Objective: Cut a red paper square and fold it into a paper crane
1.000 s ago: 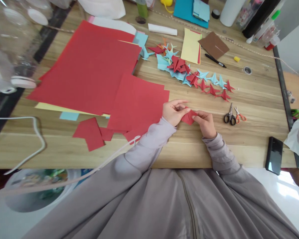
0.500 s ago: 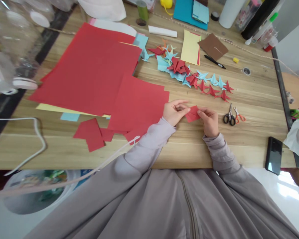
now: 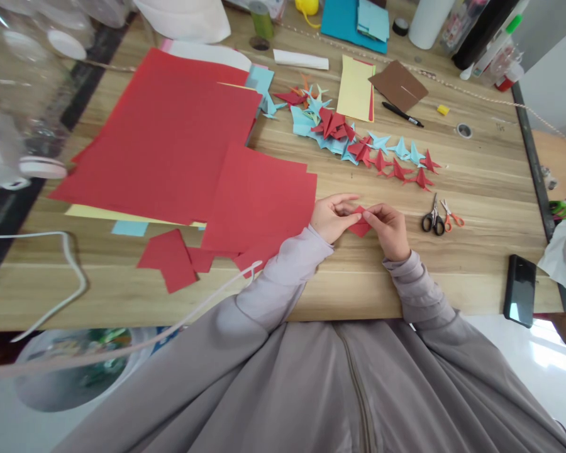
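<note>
A small folded piece of red paper (image 3: pixel 360 229) is held just above the wooden table, between my two hands. My left hand (image 3: pixel 331 216) pinches its left side between thumb and fingers. On its upper right, the thumb and forefinger of my right hand (image 3: pixel 390 229) close on the paper, the thumbs almost touching. Beyond my hands lie folded red paper cranes (image 3: pixel 399 170) and light blue paper cranes (image 3: pixel 400 148), several of each, in rows and a heap. Large red paper sheets (image 3: pixel 264 195) lie beside my left hand.
Black-handled scissors (image 3: pixel 434 221) and orange-handled scissors (image 3: pixel 451 219) lie right of my hands. A phone (image 3: pixel 519 290) sits at the table's front right edge. Red paper scraps (image 3: pixel 170 258) lie at left. A white cord (image 3: pixel 217 294) crosses near my left sleeve. Yellow paper (image 3: pixel 355 88) lies farther back.
My right hand has moved slightly left, closer to my left hand, and its fingertips now cover more of the red paper. The paper has turned and sits a little lower.
</note>
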Demonstrator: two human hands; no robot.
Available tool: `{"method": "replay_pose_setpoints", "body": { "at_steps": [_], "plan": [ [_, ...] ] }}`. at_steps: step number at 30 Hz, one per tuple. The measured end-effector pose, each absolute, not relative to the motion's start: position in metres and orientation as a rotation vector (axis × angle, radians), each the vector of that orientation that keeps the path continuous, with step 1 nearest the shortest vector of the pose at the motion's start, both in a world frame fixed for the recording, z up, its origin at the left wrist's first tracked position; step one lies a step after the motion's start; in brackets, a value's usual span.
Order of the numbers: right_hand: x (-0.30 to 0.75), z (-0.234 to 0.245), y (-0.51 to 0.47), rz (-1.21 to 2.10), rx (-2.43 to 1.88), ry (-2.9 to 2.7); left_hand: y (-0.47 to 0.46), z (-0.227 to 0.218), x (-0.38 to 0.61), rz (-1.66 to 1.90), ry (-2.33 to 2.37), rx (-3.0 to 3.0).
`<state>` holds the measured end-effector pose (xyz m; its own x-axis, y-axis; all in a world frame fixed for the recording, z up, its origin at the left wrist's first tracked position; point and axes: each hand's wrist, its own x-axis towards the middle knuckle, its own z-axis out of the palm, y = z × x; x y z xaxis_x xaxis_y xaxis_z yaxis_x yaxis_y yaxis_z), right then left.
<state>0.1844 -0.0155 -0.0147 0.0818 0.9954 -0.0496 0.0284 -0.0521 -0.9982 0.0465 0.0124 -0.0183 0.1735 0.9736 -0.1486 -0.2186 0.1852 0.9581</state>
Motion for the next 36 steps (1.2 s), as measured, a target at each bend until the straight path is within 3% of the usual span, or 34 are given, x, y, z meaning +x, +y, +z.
{"method": "replay_pose_setpoints", "body": {
  "at_steps": [36],
  "plan": [
    [0.1906, -0.0099, -0.0142, 1.118, -1.286, -0.974, 0.0154, -0.0161, 0.0406, 0.944, 1.017, 0.867]
  ]
}}
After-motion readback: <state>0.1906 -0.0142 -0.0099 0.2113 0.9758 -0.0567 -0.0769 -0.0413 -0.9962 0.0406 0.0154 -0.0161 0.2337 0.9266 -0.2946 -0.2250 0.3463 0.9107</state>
